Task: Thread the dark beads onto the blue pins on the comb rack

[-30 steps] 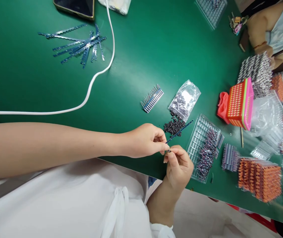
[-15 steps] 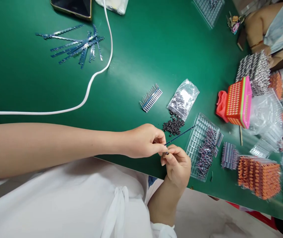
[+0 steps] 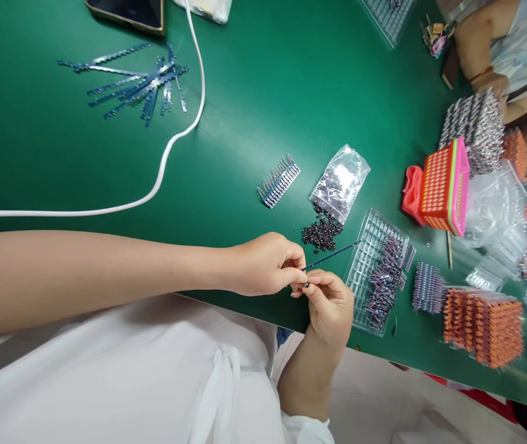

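Note:
My left hand (image 3: pixel 270 264) is closed in a pinch on a thin dark-blue strip (image 3: pixel 332 255), which slants up to the right toward a clear tray. Against its fingertips, my right hand (image 3: pixel 330 305) is closed, thumb and finger pinching a tiny dark part (image 3: pixel 306 285) whose kind is too small to make out. Just above the hands lies a pile of small black beads or caps (image 3: pixel 322 235), below a clear plastic bag (image 3: pixel 341 179) holding more. Right of my right hand, the clear compartment tray (image 3: pixel 363 253) carries many small wired components (image 3: pixel 384 283).
A row of wired components on a strip (image 3: pixel 279 182) lies mid-table. Blue strips (image 3: pixel 138 86), a white cable (image 3: pixel 164 163) and a phone (image 3: pixel 129 12) are upper left. Orange stacks (image 3: pixel 482 327), a basket (image 3: pixel 443 185) and another person's arm (image 3: pixel 485 55) are at right.
Both hands stay pressed together at nearly the same spot, with only slight finger movement around the tiny part. The whole view has shifted slightly. At upper right, the other person's arm has moved a little.

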A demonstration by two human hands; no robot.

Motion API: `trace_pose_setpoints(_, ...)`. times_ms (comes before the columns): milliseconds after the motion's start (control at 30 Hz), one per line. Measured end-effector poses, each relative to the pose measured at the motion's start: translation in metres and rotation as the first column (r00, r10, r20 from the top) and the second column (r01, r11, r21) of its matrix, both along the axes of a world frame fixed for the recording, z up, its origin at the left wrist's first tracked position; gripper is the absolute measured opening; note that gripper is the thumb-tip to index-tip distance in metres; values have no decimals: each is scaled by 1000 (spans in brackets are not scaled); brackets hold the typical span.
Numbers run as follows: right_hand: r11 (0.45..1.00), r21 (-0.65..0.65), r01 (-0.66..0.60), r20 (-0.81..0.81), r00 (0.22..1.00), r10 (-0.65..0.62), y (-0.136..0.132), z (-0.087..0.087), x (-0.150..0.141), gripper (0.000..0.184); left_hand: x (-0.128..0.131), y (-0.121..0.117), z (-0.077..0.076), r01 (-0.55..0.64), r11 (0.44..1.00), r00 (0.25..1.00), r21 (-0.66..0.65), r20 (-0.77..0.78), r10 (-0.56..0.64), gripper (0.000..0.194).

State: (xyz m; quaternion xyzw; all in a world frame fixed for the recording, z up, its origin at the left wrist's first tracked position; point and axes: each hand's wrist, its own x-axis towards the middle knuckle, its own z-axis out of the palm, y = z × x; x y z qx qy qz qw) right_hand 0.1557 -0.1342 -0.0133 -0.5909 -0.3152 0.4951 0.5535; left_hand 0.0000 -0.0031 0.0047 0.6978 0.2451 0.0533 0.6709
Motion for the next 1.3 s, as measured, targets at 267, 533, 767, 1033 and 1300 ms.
trace_pose_setpoints(267, 1000, 3, -5, 23, 1000, 5, 0, -2, 0, 5, 0, -2, -4, -8, 1000, 1000, -1, 1, 8, 19)
trace_pose_setpoints(533, 1000, -3, 15, 36, 999, -15, 1, -2, -2, 5, 2, -2, -4, -12, 1000, 1000, -24, 15, 12, 18)
trace_pose_setpoints(767, 999, -49, -4, -24, 1000, 3, 2, 1, -1, 6, 0, -1, -3, 11, 1000, 999, 23, 44, -12, 16)
trace_pose_setpoints(1033, 996, -80, -35, -46, 998, 31, 1, -1, 1, 6, -1, 0, -3, 38, 993, 999, 115, 26, -42, 17)
trace_pose_setpoints(1300, 995, -101, -17, -29, 999, 15, -1, -3, 1, 8, -1, -1, -6, 52, 991, 999, 122, 1, -53, 21)
